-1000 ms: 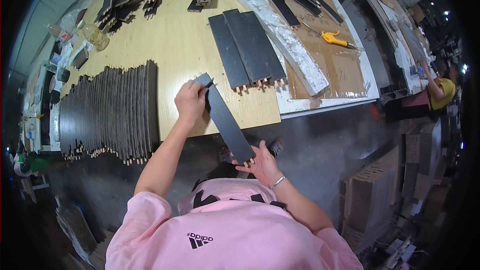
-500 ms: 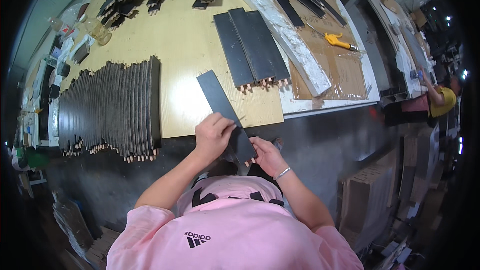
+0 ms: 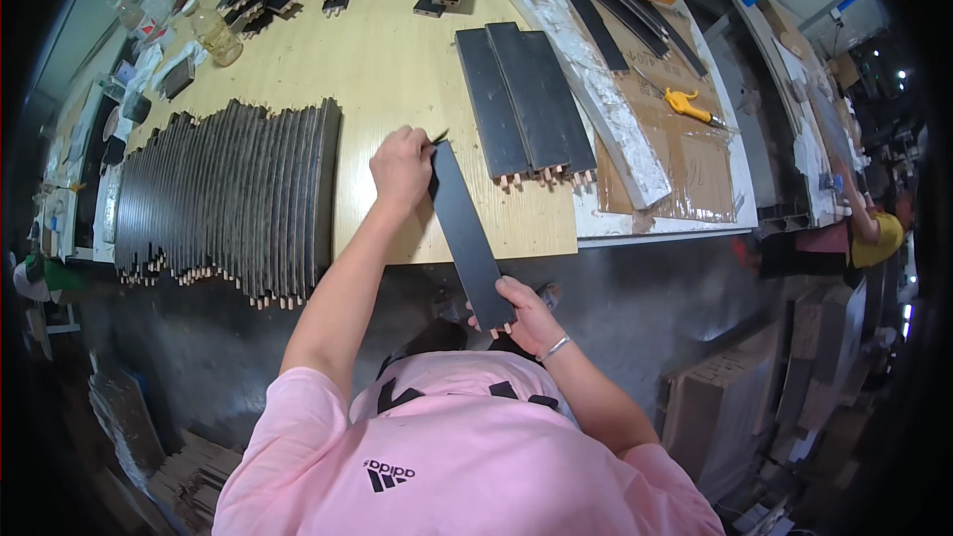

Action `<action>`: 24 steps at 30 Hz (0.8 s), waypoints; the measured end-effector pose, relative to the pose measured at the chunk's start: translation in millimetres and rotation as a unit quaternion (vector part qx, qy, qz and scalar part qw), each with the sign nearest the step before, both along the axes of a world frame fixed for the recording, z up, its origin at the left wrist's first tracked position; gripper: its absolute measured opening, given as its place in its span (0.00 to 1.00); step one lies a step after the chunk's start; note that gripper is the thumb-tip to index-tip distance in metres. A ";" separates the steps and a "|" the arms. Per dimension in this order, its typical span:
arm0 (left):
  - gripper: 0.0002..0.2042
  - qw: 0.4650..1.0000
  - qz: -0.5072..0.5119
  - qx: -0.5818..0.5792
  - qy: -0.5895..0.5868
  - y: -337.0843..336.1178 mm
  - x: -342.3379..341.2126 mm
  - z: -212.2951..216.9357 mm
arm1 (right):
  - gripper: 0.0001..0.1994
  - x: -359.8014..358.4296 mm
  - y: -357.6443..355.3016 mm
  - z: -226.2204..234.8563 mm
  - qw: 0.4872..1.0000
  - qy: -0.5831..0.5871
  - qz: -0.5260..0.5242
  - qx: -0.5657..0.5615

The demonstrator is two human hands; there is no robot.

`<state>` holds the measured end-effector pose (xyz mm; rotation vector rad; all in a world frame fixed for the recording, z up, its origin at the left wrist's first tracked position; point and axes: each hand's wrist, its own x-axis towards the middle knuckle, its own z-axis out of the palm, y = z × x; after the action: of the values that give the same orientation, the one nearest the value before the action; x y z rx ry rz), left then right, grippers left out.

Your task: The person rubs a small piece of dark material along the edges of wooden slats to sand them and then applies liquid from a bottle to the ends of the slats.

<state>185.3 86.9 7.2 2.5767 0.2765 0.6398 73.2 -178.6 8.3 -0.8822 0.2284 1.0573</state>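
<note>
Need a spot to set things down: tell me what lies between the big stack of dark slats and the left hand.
In the head view, only bare wooden tabletop lies between the stack of dark slats and the left hand.

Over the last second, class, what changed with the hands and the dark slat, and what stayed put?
The left hand slid down the dark slat toward the right hand, then returned to its far end on the table. The right hand kept the near end. The slat row and three joined slats stayed put.

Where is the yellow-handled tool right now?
In the head view, the yellow-handled tool lies on the brown cardboard sheet, right side of the bench, beyond the pale plank.
</note>
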 end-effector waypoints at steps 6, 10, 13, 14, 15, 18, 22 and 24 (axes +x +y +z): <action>0.03 0.994 0.062 -0.072 -0.044 5.5 -9.1 12.4 | 0.10 0.2 11.5 9.2 0.990 -0.107 -0.035 -0.081; 0.04 0.974 -0.005 -0.185 -0.134 -14.0 -69.4 40.5 | 0.08 9.4 38.1 21.2 0.978 -0.181 0.014 -0.101; 0.03 0.965 -0.013 -0.213 -0.150 -18.8 -106.8 64.2 | 0.10 14.3 93.1 21.9 0.909 -0.361 0.007 -0.207; 0.03 0.963 -0.008 -0.218 -0.161 -16.6 -115.5 69.8 | 0.11 18.9 110.6 29.0 0.905 -0.349 0.042 -0.242; 0.03 0.963 -0.001 -0.213 -0.163 -11.6 -124.2 75.0 | 0.12 19.5 130.1 42.5 0.897 -0.336 0.080 -0.276; 0.05 0.960 0.025 -0.209 -0.182 -1.8 -139.8 86.6 | 0.11 11.2 169.7 32.7 0.775 -0.553 0.107 -0.288; 0.05 0.959 0.044 -0.207 -0.186 12.2 -154.4 89.5 | 0.12 1.0 190.7 19.7 0.777 -0.583 0.159 -0.175; 0.05 0.958 0.057 -0.210 -0.190 17.6 -162.8 85.5 | 0.13 2.3 179.5 23.9 0.748 -0.620 0.125 -0.202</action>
<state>22.5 104.5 92.7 1.9984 0.3852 0.9826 75.5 0.9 32.3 -1.8734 -0.8457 0.4521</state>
